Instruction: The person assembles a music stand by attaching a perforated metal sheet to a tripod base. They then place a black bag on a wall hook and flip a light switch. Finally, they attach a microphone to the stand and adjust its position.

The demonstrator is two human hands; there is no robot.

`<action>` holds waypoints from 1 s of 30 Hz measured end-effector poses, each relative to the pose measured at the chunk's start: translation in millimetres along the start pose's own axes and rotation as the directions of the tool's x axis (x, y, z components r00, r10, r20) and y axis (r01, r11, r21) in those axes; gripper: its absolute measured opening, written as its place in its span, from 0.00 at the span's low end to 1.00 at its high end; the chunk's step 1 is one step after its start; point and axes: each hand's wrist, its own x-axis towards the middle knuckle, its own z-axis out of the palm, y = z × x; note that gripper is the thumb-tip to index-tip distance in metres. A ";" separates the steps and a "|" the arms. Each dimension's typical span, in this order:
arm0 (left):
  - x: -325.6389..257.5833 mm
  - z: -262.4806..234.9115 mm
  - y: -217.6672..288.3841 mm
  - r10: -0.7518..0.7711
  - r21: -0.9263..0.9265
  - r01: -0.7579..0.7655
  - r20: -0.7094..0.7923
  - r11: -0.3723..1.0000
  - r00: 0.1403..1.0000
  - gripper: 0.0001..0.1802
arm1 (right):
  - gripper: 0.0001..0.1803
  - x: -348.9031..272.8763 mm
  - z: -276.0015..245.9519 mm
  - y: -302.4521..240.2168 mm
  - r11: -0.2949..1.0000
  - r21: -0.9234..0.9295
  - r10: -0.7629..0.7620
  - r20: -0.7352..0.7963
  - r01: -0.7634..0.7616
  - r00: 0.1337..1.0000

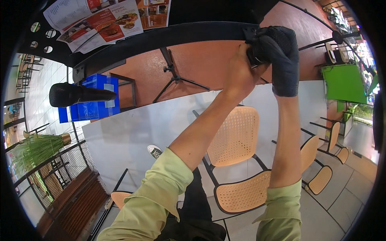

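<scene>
Up at the right end of a black stand's front edge (181, 34), both hands meet around a small black fitting (255, 55). My left hand (240, 72) is bare, its fingers closed on the fitting from below. A black glove covers my right hand (284, 60), which is curled over the fitting's top and right side. Between them the fingers hide most of its shape. Out at the stand's left end, a black microphone (82, 95) points sideways with its mesh head to the left. Printed leaflets (108, 26) lie on the stand.
Below the stand are tripod legs (173, 76) and a blue box (94, 100). A white panel (120, 136) crosses in front of me. Woven-backed chairs (234, 136) stand close by and to the right. A mesh railing (52, 168) and a grassy plant (38, 150) are left.
</scene>
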 end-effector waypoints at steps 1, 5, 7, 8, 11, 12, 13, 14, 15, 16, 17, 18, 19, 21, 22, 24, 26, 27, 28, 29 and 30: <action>0.5 -1.0 0.5 -0.003 0.013 0.003 0.004 1.000 1.000 0.21 | 0.16 2.2 -1.9 0.8 1.000 -0.011 0.002 0.031 -0.001 1.000; 0.8 -1.3 6.7 -0.065 0.050 0.063 0.034 0.997 0.997 0.21 | 0.14 7.1 -18.1 -5.4 0.995 -0.068 0.088 0.167 -0.078 0.982; 1.5 0.8 5.1 0.001 0.015 -0.001 0.028 1.000 1.000 0.21 | 0.15 4.8 -17.0 -4.1 0.998 -0.061 0.046 0.180 -0.036 0.983; 1.4 1.8 4.6 0.034 -0.003 -0.034 0.023 0.999 0.999 0.21 | 0.15 3.8 -16.1 -3.8 0.998 -0.057 0.025 0.186 -0.014 0.982; 0.2 2.2 6.0 0.003 -0.016 -0.002 0.023 1.000 1.000 0.22 | 0.14 6.4 -18.3 -5.7 0.995 -0.102 0.008 0.214 0.014 0.977; -0.1 2.4 6.3 -0.005 -0.013 0.005 0.029 1.000 1.000 0.22 | 0.14 10.8 -23.9 -8.3 0.991 -0.137 0.045 0.290 -0.005 0.956; 0.1 0.2 6.0 -0.008 0.010 0.008 0.037 1.000 0.999 0.23 | 0.15 18.9 -29.4 -14.4 0.986 -0.168 0.082 0.368 -0.020 0.926; 0.9 -0.4 6.0 -0.011 0.032 0.010 0.045 0.999 0.999 0.23 | 0.15 24.9 -33.8 -20.2 0.979 -0.201 0.120 0.441 -0.032 0.890; 1.4 -0.3 5.5 -0.023 0.058 0.021 0.041 0.998 0.999 0.23 | 0.15 26.4 -33.3 -25.1 0.965 -0.263 0.140 0.419 -0.027 0.897; 2.3 0.1 5.1 -0.035 0.084 0.032 0.036 0.996 0.999 0.23 | 0.15 27.6 -32.2 -30.4 0.946 -0.323 0.158 0.396 -0.024 0.905; 2.3 0.7 5.0 -0.047 0.109 0.043 0.032 0.993 0.998 0.24 | 0.15 28.0 -30.9 -34.9 0.923 -0.383 0.176 0.371 -0.022 0.912; 1.5 0.5 3.7 -0.034 0.100 0.032 0.011 0.995 0.999 0.24 | 0.15 25.2 -26.8 -39.4 0.871 -0.491 0.164 0.344 0.028 0.924; 0.6 0.5 2.5 -0.020 0.091 0.021 -0.010 0.996 1.000 0.24 | 0.14 18.1 -22.1 -45.0 0.803 -0.592 0.149 0.319 0.074 0.936; -1.6 0.7 2.4 -0.002 0.081 0.005 -0.040 0.997 0.999 0.22 | 0.14 11.1 -14.5 -58.2 0.675 -0.726 0.151 0.313 0.133 0.938; -3.4 0.5 3.5 0.004 0.080 0.000 -0.048 0.997 0.999 0.21 | 0.14 10.6 -11.6 -66.8 0.627 -0.764 0.174 0.329 0.153 0.928; -4.4 0.1 6.9 -0.002 0.111 0.007 -0.043 0.994 0.999 0.20 | 0.15 11.0 -15.3 -70.1 0.585 -0.780 0.164 0.383 0.224 0.909; -3.5 -1.1 11.6 -0.024 0.175 0.027 -0.018 0.984 1.000 0.21 | 0.15 17.5 -26.4 -66.2 0.594 -0.737 0.093 0.462 0.323 0.882; -3.3 -2.4 10.1 -0.026 0.190 0.028 -0.014 0.981 1.000 0.22 | 0.16 20.3 -26.8 -66.3 0.611 -0.721 0.114 0.489 0.327 0.865; -2.6 -3.6 8.6 -0.028 0.206 0.029 -0.010 0.978 1.000 0.22 | 0.16 23.4 -27.0 -68.0 0.627 -0.705 0.135 0.516 0.330 0.846; -2.6 -4.5 7.4 -0.030 0.223 0.030 -0.006 0.974 1.000 0.22 | 0.16 24.9 -27.1 -68.8 0.644 -0.688 0.154 0.544 0.333 0.825; -2.4 -4.9 7.8 -0.039 0.219 0.039 -0.002 0.975 0.999 0.23 | 0.16 25.2 -27.6 -68.8 0.676 -0.670 0.171 0.547 0.307 0.819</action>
